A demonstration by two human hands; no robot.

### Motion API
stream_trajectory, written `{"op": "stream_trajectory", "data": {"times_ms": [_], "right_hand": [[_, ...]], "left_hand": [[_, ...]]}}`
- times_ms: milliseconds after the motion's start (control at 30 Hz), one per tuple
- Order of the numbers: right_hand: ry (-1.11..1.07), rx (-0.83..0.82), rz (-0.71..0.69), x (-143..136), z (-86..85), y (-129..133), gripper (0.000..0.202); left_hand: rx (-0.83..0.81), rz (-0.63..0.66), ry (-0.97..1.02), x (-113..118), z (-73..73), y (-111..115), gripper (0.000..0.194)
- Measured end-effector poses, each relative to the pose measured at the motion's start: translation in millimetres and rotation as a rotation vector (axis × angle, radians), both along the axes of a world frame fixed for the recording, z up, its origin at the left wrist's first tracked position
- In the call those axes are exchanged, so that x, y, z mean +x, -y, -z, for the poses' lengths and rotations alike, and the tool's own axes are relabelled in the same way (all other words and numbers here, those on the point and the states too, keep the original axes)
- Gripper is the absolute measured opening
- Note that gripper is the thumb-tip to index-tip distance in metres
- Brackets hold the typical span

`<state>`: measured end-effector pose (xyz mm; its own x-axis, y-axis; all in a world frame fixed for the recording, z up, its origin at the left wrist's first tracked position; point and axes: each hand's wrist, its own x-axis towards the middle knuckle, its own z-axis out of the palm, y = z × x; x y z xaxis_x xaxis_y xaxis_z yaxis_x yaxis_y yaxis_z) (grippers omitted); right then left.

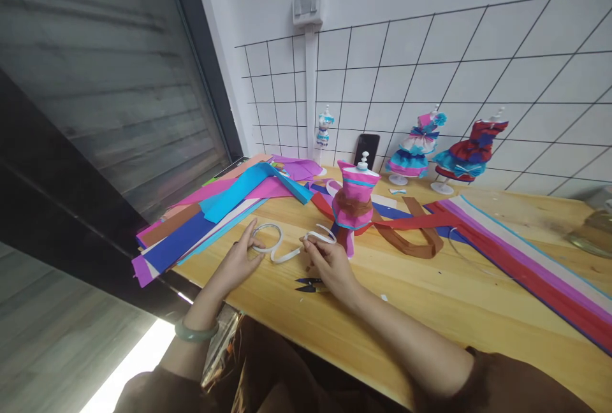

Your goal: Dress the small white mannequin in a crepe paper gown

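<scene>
My left hand point(240, 261) holds a narrow roll of white double-sided-looking tape point(280, 234) by its left rim, thumb and fingers closed on it. A loose strip of the tape point(287, 256) curls from the roll to my right hand point(332, 266). There my thumb and forefinger pinch the strip, and its free end loops up beyond the fingertips. Just behind my right hand stands a small dress form point(357, 178) wrapped in pink with blue trim and a brown waistband. Black thread snips point(308, 285) lie on the table, partly hidden under my right hand.
Coloured crepe paper strips point(186, 234) are piled at the left, and more long strips point(521, 266) run off to the right. Three dressed mini mannequins point(411, 152) and a leaning phone point(367, 149) stand at the back. A glass jar point(595, 231) sits at the right edge.
</scene>
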<state>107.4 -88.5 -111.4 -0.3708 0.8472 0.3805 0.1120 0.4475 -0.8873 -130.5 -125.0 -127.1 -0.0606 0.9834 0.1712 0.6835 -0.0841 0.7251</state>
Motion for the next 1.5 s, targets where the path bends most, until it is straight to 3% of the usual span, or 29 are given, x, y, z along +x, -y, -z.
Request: {"op": "stream_trajectory", "data": {"times_ms": [167, 267, 467, 700, 833, 933, 1133, 1233, 1333, 1433, 1500], "right_hand": [[0.019, 0.338, -0.011, 3.7, -4.8, 4.0, 0.022], [0.046, 0.548, -0.059, 4.9, -3.8, 6.1, 0.026], [0.356, 0.975, -0.167, 6.2, -3.1, 9.8, 0.027], [0.687, 1.047, -0.168, 2.1, 3.7, 12.5, 0.022], [0.897, 0.985, -0.115, 1.6, 9.9, 6.5, 0.024], [1.025, 0.948, -0.115, 3.2, 5.6, 3.9, 0.023], [1.031, 0.952, -0.183, 1.5, -5.8, 13.9, 0.021], [0.954, 0.993, -0.197, -1.3, -5.6, 19.7, 0.023], [0.871, 0.97, -0.203, -1.1, -7.3, 20.3, 0.023], [0.752, 0.854, -0.174, 2.8, -15.8, 17.1, 0.023], [0.61, 0.706, -0.132, 6.0, -24.8, 14.9, 0.025]], "left_hand": [[0.021, -0.026, -0.033, 3.8, 5.7, -11.0, 0.079], [0.025, -0.023, -0.012, 8.1, 4.0, -22.8, 0.08], [0.041, -0.056, -0.051, 18.6, -4.0, -42.8, 0.081], [0.136, -0.128, -0.249, 33.4, -10.8, -60.6, 0.068], [0.128, -0.175, -0.43, 40.5, -14.7, -74.9, 0.067], [0.121, -0.196, -0.498, 43.3, -13.3, -84.2, 0.067], [0.137, -0.259, -0.511, 39.6, -5.3, -94.6, 0.065], [0.171, -0.253, -0.409, 34.5, -3.2, -96.0, 0.066], [0.22, -0.246, -0.173, 32.4, -4.7, -92.9, 0.068], [0.27, -0.223, 0.251, 39.5, -15.1, -79.4, 0.062], [0.226, -0.12, 0.65, 50.2, -28.1, -62.5, 0.056]]}}
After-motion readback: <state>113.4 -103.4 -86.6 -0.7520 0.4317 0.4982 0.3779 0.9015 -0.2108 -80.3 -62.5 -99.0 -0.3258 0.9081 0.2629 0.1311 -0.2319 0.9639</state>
